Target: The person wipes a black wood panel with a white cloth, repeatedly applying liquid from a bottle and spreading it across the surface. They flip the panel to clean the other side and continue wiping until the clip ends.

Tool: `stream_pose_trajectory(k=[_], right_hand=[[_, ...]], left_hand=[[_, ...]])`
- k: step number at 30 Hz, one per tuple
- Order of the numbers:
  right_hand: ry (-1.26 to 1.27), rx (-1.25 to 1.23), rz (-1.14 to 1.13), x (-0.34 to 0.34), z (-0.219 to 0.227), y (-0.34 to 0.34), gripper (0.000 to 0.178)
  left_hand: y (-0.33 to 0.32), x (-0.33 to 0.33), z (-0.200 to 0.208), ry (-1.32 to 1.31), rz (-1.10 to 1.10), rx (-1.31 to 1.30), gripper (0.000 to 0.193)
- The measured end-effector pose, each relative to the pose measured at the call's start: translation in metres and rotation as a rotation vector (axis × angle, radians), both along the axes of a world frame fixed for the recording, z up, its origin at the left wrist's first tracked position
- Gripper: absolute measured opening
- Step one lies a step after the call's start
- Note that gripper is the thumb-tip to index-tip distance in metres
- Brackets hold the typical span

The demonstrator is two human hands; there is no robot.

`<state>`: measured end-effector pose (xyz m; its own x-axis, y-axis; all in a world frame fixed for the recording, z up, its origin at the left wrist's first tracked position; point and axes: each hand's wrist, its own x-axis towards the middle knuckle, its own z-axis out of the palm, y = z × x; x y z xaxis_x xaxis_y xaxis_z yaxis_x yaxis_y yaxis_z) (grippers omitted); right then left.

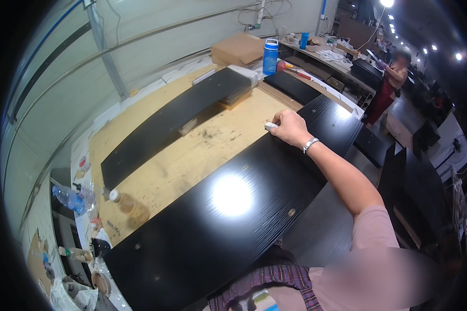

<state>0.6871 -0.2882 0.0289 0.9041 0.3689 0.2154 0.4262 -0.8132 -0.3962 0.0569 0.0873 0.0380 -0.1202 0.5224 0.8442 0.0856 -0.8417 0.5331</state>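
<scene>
My right hand (290, 128) reaches out to the far edge of a long black wood-grain panel (192, 223). Its fingers are closed on a small whitish block (270, 126), held at that edge; whether it is a sanding block or a folded pad is too small to tell. A silver-coloured band circles the wrist. The panel lies slantwise in front of me, with several small pale spots and a bright light reflection on its face. My left hand is out of the picture.
Beyond lies a yellowish worktop (213, 140) bearing a raised black panel (176, 114). A brownish liquid bottle (132, 208) stands left, a blue water bottle (270, 57) and cardboard box (237, 49) at the back. Another person (392, 85) stands by a far bench.
</scene>
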Motion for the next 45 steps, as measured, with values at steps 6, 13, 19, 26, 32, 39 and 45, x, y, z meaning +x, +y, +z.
stream_pose_trajectory(k=[6, 13, 19, 26, 32, 39, 45], right_hand=[[-0.020, 0.068, 0.034, 0.107, -0.009, -0.082, 0.030], [-0.058, 0.071, 0.035, 0.199, -0.010, -0.163, 0.031], [-0.014, 0.060, -0.053, 0.253, -0.001, -0.199, 0.024], [0.048, 0.273, 0.015, 0.281, -0.010, -0.238, 0.027], [0.077, 0.198, 0.046, 0.288, -0.014, -0.229, 0.028], [0.159, 0.282, 0.154, 0.300, -0.019, -0.233, 0.027], [0.132, 0.175, 0.077, 0.295, -0.014, -0.242, 0.027]], left_hand=[[-0.103, 0.201, 0.034, 0.189, -0.579, -0.185, 0.042], [-0.208, 0.399, 0.034, 0.615, -0.894, -0.476, 0.019], [-0.230, 0.450, -0.032, 1.100, -0.629, -0.149, 0.028], [-0.234, 0.453, -0.035, 1.134, -0.584, -0.080, 0.028], [-0.224, 0.445, -0.042, 1.172, -0.578, -0.078, 0.032], [-0.222, 0.446, -0.044, 1.184, -0.561, -0.064, 0.033], [-0.223, 0.442, -0.046, 1.174, -0.570, -0.096, 0.037]])
